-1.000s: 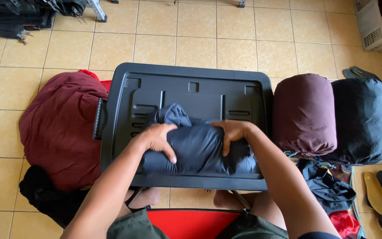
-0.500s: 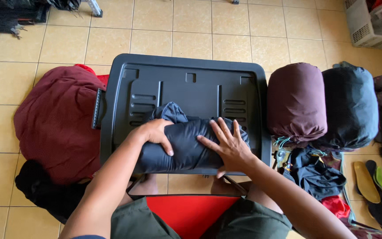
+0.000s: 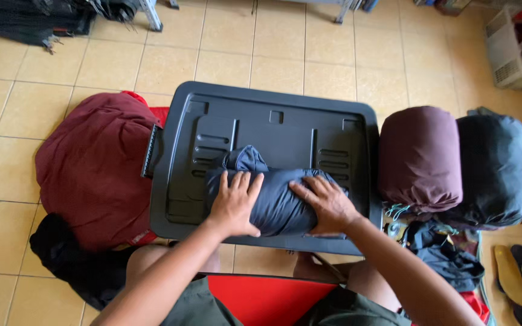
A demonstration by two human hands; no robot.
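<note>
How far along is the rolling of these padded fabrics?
Done: maroon roll and dark roll lie finished beside the black tray. In hand: left hand and right hand press the navy bundle. Left: red fabric heap unrolled.

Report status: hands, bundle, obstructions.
Left hand and right hand flat on the navy bundle. Bundle lies rolled on black lid. Nothing blocking; maroon roll sits clear beside the lid.

A dark navy rolled bundle (image 3: 276,202) lies on a black plastic lid (image 3: 285,121), with a maroon cloth heap (image 3: 92,163), a plum roll (image 3: 419,157) and a seemingly black roll (image 3: 495,166) on the pale yellow tiled floor (image 3: 273,42).
</note>
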